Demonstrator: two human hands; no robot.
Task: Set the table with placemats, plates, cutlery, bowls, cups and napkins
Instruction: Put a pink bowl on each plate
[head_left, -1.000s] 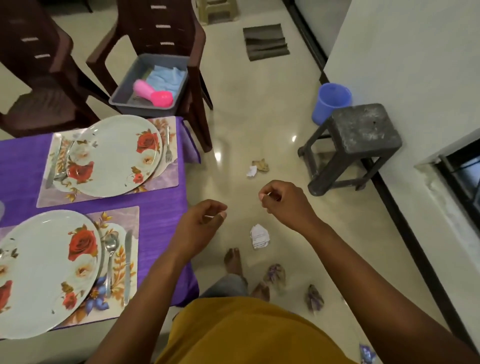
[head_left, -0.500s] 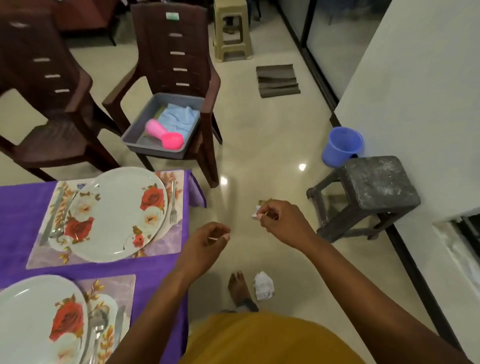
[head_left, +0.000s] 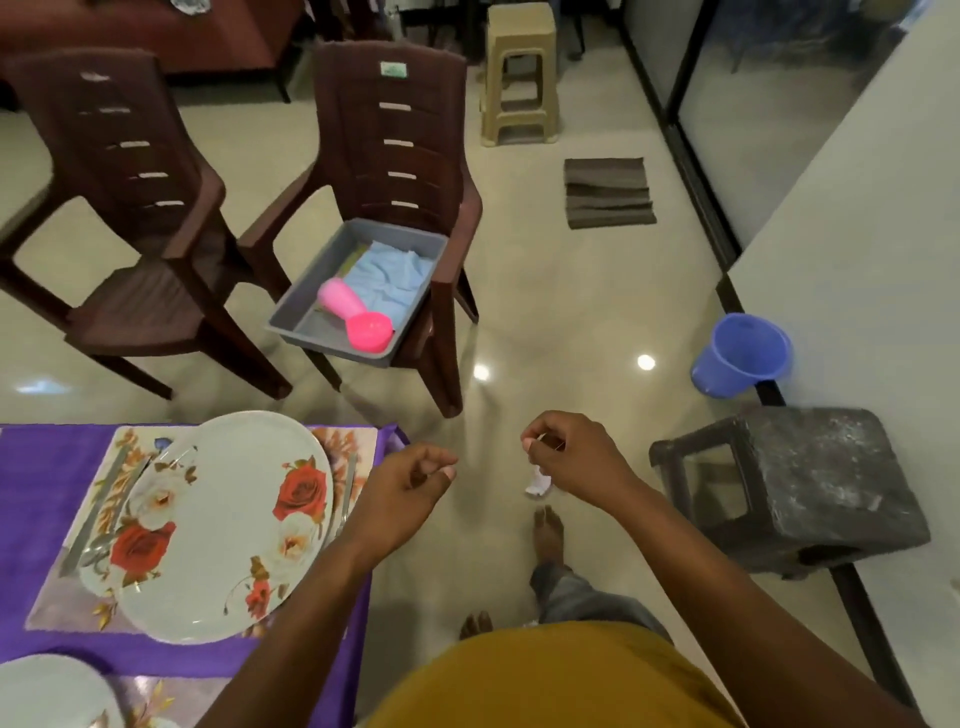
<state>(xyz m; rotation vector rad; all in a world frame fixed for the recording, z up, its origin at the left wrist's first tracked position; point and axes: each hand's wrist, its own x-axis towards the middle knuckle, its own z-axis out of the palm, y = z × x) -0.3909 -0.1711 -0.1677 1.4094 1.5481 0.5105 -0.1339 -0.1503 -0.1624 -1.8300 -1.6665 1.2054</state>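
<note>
In the head view, both hands are hanging mid-frame above the floor. The left hand (head_left: 410, 480) is curling loosely, its contents impossible to tell. The right hand (head_left: 569, 457) is pinching something tiny and thin. At lower left, a floral plate (head_left: 223, 525) is lying on a placemat (head_left: 78, 597). Above centre, a grey tray (head_left: 358, 296) is sitting on a brown chair (head_left: 395, 171), holding a pink cup (head_left: 337, 299), pink bowl (head_left: 370, 331) and blue napkin (head_left: 397, 273).
</note>
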